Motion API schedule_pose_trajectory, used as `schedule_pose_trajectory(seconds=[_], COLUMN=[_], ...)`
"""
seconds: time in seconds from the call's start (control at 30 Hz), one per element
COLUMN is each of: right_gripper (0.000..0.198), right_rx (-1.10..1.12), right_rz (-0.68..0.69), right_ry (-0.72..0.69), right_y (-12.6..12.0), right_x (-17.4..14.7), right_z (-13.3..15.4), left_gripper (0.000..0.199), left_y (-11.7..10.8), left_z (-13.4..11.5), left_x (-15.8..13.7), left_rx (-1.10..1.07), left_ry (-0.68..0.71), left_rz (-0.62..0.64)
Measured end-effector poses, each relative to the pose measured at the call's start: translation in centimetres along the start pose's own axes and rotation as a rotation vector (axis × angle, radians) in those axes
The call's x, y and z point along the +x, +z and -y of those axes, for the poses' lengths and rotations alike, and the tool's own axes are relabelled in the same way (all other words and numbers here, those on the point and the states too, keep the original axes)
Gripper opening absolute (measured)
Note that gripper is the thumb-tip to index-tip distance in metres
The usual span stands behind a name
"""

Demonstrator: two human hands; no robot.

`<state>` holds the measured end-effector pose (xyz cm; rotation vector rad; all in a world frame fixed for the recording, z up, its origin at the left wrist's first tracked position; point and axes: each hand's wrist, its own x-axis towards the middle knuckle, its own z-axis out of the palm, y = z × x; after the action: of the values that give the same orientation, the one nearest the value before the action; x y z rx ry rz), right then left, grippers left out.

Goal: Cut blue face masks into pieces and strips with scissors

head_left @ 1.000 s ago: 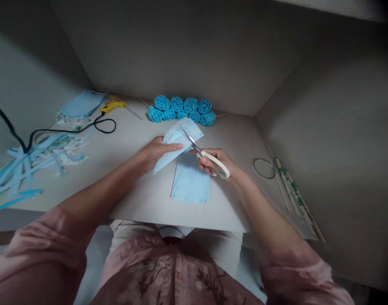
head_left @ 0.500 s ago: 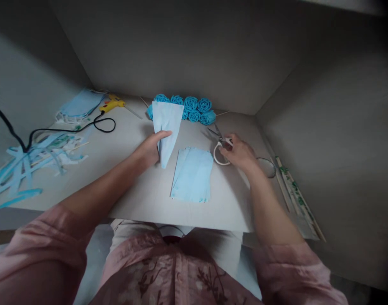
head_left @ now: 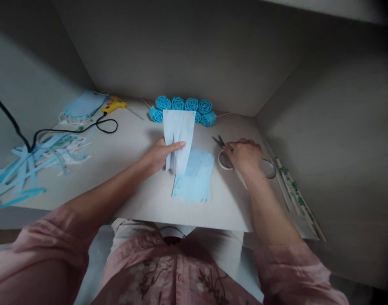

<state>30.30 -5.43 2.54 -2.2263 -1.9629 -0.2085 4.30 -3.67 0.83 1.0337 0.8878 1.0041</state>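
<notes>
My left hand [head_left: 160, 156] grips a pale blue cloth-like sheet [head_left: 179, 135], thumb across its front and fingers behind. The sheet stands up from the hand, wider at the top, and hides part of the blue rosette flowers [head_left: 191, 104] at the back. Below it lies a stack of similar blue sheets [head_left: 195, 182], partly covered by the held one. On the right, my right hand [head_left: 245, 154] is closed over the white handles of a pair of scissors [head_left: 225, 161], low over the table. Their blades point away to the left, slightly apart.
A yellow glue gun [head_left: 116, 105] with a black cord lies at the back left, beside a pile of face masks [head_left: 86, 105]. Cut blue strips [head_left: 25, 171] cover the left side. Wrapped wooden sticks [head_left: 295, 190] and a thin ring [head_left: 269, 168] lie right, along the side wall.
My left hand has moved right with the sheet, which shows wider and now overlaps the stack. My right hand has shifted slightly right and turned palm down, and the scissor blades are closer together.
</notes>
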Motion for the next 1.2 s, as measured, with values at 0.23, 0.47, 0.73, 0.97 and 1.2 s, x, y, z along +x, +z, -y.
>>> schedule_pose_trajectory(seconds=[0.23, 0.47, 0.73, 0.97, 1.2], right_gripper=[0.035, 0.034, 0.030, 0.025, 0.024], right_rx=[1.108, 1.275, 1.224, 1.148, 1.072], right_rz=[0.088, 0.092, 0.150, 0.090, 0.034], right_ry=[-0.266, -0.102, -0.183, -0.267, -0.329], right_y=[1.1, 2.6, 1.8, 1.6, 1.8], right_x=[-2.4, -2.8, -3.8, -4.0, -4.1], right_z=[6.1, 7.0, 7.7, 7.7, 7.5], left_gripper=[0.044, 0.050, 0.027, 0.013, 0.013], left_y=[1.0, 1.0, 0.3, 0.4, 0.4], left_z=[0.9, -0.2, -1.8, -1.0, -0.7], left_x=[-0.8, -1.1, -1.7, -0.9, -0.6], left_rx=[0.098, 0.368, 0.814, 0.798, 0.693], left_ry=[0.075, 0.405, 0.765, 0.691, 0.540], left_rz=[0.090, -0.091, -0.196, -0.078, 0.047])
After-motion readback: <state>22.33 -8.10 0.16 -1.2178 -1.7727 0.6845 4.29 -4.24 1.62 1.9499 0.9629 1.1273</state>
